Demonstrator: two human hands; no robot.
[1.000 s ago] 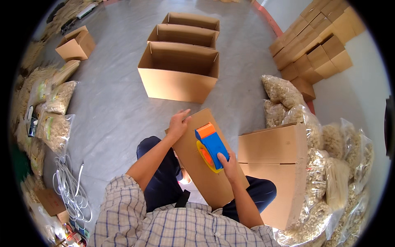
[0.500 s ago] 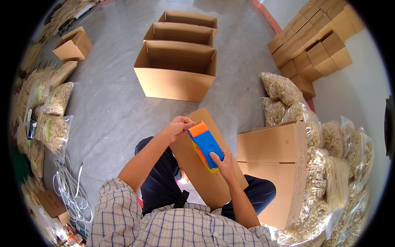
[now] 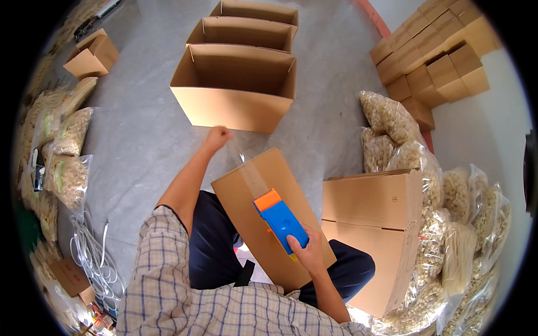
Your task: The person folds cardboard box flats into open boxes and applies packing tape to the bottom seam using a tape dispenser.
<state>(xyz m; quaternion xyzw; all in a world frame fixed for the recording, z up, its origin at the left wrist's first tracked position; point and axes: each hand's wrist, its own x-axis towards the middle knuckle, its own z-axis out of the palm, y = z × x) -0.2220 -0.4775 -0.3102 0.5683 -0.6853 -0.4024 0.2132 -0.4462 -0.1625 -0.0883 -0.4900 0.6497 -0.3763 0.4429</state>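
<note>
A flat brown box (image 3: 269, 218) lies on the person's lap; three open boxes (image 3: 238, 84) stand on the floor ahead; the right hand (image 3: 305, 249) grips a blue tape tool (image 3: 280, 221) on the box; the left hand (image 3: 217, 136), fingers closed tight, pulls clear tape (image 3: 246, 168) far out.

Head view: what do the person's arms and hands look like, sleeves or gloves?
Both hands are bare, with no gloves: left hand, right hand. The forearms are bare too. A checked shirt of grey, blue and white has its left sleeve ending near the elbow. No watch or rings are visible.
</note>
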